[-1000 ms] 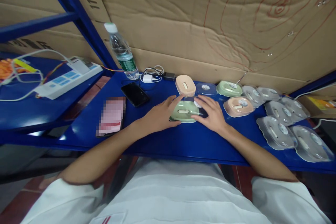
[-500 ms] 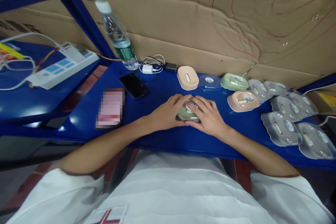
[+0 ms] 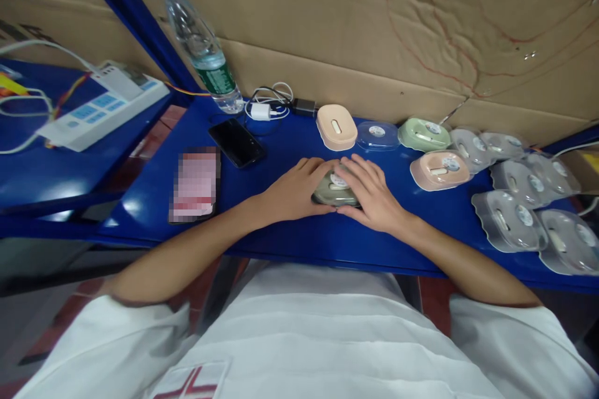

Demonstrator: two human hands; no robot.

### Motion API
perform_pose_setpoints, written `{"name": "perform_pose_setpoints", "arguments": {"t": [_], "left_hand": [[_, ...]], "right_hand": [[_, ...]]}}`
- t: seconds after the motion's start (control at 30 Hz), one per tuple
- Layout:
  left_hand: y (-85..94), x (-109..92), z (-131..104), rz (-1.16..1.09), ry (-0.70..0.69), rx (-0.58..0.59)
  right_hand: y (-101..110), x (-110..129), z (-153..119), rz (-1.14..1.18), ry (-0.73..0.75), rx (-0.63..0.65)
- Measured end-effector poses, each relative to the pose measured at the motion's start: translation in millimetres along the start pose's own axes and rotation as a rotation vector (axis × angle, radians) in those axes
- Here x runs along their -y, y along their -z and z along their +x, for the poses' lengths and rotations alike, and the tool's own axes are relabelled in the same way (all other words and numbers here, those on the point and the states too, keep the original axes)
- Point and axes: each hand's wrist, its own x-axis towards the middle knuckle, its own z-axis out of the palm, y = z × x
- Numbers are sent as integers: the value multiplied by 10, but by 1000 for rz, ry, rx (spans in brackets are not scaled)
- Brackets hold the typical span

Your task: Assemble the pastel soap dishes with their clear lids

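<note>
A green oval soap box (image 3: pixel 333 191) with a clear lid on it lies on the blue shelf (image 3: pixel 299 237) in front of me. My left hand (image 3: pixel 294 187) cups its left side and my right hand (image 3: pixel 369 191) covers its right side and top, so most of the box is hidden. Behind it stand a pink box (image 3: pixel 336 126), a loose clear lid (image 3: pixel 377 134), a green lidded box (image 3: pixel 422 133) and a pink lidded box (image 3: pixel 439 169).
Several clear lids (image 3: pixel 510 219) lie spread at the right end. A black phone (image 3: pixel 236 143), a blurred pink item (image 3: pixel 195 184), a white charger (image 3: pixel 261 111) and a water bottle (image 3: pixel 199 43) sit at the left. A power strip (image 3: pixel 98 107) rests on the neighbouring shelf. Cardboard lines the back.
Both hands have closed in over the green box, and a clear lid now sits on it. The view has tilted downward a little.
</note>
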Motion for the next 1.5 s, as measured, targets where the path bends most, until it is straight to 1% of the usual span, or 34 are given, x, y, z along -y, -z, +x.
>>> {"name": "perform_pose_setpoints", "arguments": {"t": [0.07,0.13,0.2,0.27,0.3,0.4,0.5,0.6,0.77,0.87,0.93,1.0,1.13,1.2,1.3,1.43,1.5], "left_hand": [[98,-16,-35,134,140,5],[205,-5,-82,295,285,-26],[294,31,-123,425,375,-81],[351,74,-144,494,413,-134],[365,92,-147,511,419,-158],[369,113,-132,527,389,-223],[338,93,-99,524,335,-267],[280,55,-66,507,262,-264],[113,-3,-36,496,34,-216],[24,-13,-27,489,-36,-194],[1,-10,-21,488,-54,-199],[12,-3,-18,486,-45,-219],[87,18,-29,470,-9,-277],[115,27,-42,466,-3,-303],[118,27,-61,464,-25,-321],[79,18,-62,439,-81,-288],[60,17,-54,427,-94,-269]], "right_hand": [[-9,-153,-5,57,17,-84],[-22,-308,-5,65,-37,-140],[-44,-425,7,50,-147,-133],[-73,-486,34,38,-229,-86],[-89,-497,53,38,-241,-55],[-138,-488,128,52,-217,25],[-179,-479,198,75,-197,63],[-206,-501,229,96,-217,104],[-222,-547,218,102,-228,155],[-235,-577,274,96,-214,159],[-258,-616,383,83,-185,143],[-293,-672,548,75,-162,122],[-343,-811,881,116,-191,128],[-319,-874,973,134,-184,132],[-200,-940,1019,139,-165,110],[31,-991,1050,153,-172,74],[134,-995,1061,163,-182,36]]}}
